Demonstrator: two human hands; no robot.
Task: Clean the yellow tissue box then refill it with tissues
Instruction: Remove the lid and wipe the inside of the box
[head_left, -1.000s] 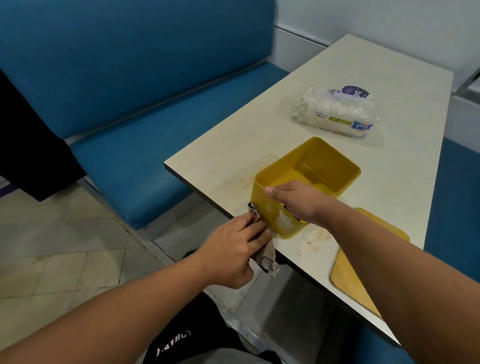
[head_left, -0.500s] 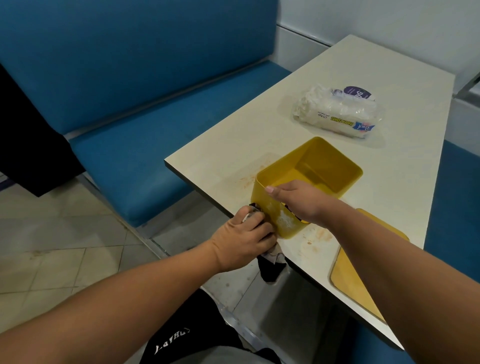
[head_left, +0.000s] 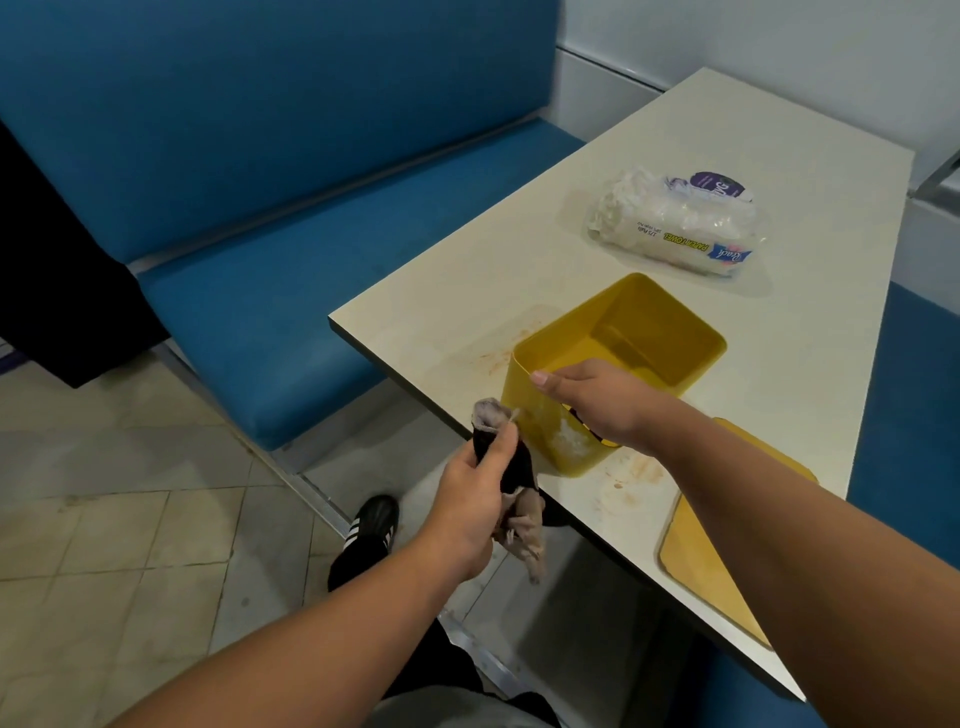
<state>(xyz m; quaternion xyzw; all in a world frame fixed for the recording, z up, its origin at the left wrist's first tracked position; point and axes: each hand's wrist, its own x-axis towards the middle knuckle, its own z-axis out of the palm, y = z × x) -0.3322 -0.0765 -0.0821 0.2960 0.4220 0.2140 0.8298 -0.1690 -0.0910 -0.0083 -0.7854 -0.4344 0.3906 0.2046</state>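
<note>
The open yellow tissue box (head_left: 654, 332) stands upright near the table's front corner, with whitish smears on its near wall. My right hand (head_left: 597, 402) grips its near rim, thumb along the edge. My left hand (head_left: 480, 493) grips a bunched dark and grey rag (head_left: 519, 512) just off the table's edge, a short way left of the box and not touching it. The box's yellow lid (head_left: 727, 545) lies flat on the table to the right, partly under my right forearm. A plastic pack of paper towels (head_left: 675, 228) lies further back on the table.
The cream table (head_left: 467, 291) has orange stains around the box. A blue bench seat (head_left: 285, 291) runs along the left, another blue seat (head_left: 904, 415) at the right. Below are a tiled floor and my black shoe (head_left: 371, 519).
My left hand has pulled the rag away from the box's near wall, down and left off the table edge. My right hand keeps its hold on the rim.
</note>
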